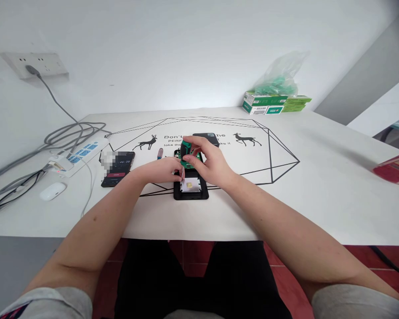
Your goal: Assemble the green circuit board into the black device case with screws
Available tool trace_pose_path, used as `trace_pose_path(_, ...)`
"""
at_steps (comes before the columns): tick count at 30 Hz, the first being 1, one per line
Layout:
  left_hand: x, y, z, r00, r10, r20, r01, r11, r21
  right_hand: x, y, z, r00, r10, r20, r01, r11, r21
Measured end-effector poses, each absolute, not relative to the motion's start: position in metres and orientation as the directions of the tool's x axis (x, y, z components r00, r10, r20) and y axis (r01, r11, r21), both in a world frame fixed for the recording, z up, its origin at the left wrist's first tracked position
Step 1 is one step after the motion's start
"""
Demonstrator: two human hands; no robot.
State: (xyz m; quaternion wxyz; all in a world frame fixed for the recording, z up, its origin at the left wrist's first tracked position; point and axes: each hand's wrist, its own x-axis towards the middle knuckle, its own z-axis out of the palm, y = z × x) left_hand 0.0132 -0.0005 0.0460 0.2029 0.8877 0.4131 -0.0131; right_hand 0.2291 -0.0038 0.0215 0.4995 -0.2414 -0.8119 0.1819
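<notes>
In front of me a black electronic device casing [190, 196] lies opened on the table, with a green circuit board [195, 162] in its far part. A white plate with a gold square [196, 185] sits in the near part. My right hand [210, 163] is closed around the green and black handle of a screwdriver [185, 148], which stands upright with its shaft pointing down at the casing. Beside the shaft, the fingers of my left hand [168, 169] are pinched together at the casing's left side; what they hold, if anything, is hidden.
Behind the casing lies a dark rectangular part [206, 138]. A second screwdriver [160, 153] is to the left, then a phone [119, 169], a white mouse-like case [52, 191], glasses [15, 195] and a power strip [83, 153] with cables. Green boxes [265, 99] stand at the back right.
</notes>
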Motion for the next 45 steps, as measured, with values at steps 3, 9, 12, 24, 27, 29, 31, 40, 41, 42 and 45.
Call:
trace_pose_path(3, 0.012, 0.0, 0.045, 0.669, 0.717, -0.197, 0.729, -0.58, 0.363, 0.228, -0.003, 0.02, -0.374, 0.581, 0.723, 0.216, 0.813, -0.541)
trace_pose_path(9, 0.01, 0.002, 0.042, 0.69, 0.71, -0.142, 0.698, -0.6, 0.39, 0.229, -0.007, 0.024, -0.385, 0.612, 0.691, 0.15, 0.78, -0.607)
trace_pose_path(12, 0.011, 0.001, 0.043, 0.677, 0.723, -0.137, 0.712, -0.596, 0.371, 0.229, -0.006, 0.025, -0.369, 0.629, 0.684, 0.145, 0.766, -0.626)
trace_pose_path(24, 0.002, 0.014, 0.034, 0.632, 0.773, 0.053, 0.72, -0.611, 0.33, 0.233, -0.003, 0.028, -0.296, 0.666, 0.684, 0.131, 0.738, -0.662)
trace_pose_path(27, 0.001, 0.021, 0.028, 0.527, 0.841, 0.123, 0.821, -0.541, 0.182, 0.233, -0.002, 0.028, -0.269, 0.669, 0.692, 0.141, 0.739, -0.659)
trace_pose_path(29, 0.001, 0.024, 0.023, 0.455, 0.877, 0.155, 0.878, -0.471, 0.091, 0.233, -0.001, 0.028, -0.258, 0.674, 0.692, 0.117, 0.733, -0.67)
trace_pose_path(31, 0.001, 0.026, 0.019, 0.398, 0.9, 0.179, 0.912, -0.409, 0.027, 0.232, 0.0, 0.027, -0.263, 0.694, 0.671, 0.06, 0.706, -0.706)
trace_pose_path(40, 0.0, 0.031, 0.015, 0.257, 0.954, 0.156, 0.965, -0.245, -0.093, 0.225, 0.003, 0.016, -0.243, 0.722, 0.648, -0.032, 0.662, -0.749)
trace_pose_path(41, -0.001, 0.032, 0.016, 0.239, 0.959, 0.154, 0.969, -0.226, -0.097, 0.226, 0.003, 0.016, -0.235, 0.716, 0.657, -0.014, 0.674, -0.739)
trace_pose_path(42, -0.002, 0.033, 0.017, 0.219, 0.964, 0.152, 0.974, -0.206, -0.097, 0.226, 0.003, 0.017, -0.229, 0.711, 0.665, 0.001, 0.683, -0.73)
trace_pose_path(45, -0.005, 0.035, 0.02, 0.154, 0.975, 0.16, 0.986, -0.142, -0.085, 0.229, 0.003, 0.019, -0.223, 0.703, 0.675, 0.022, 0.696, -0.718)
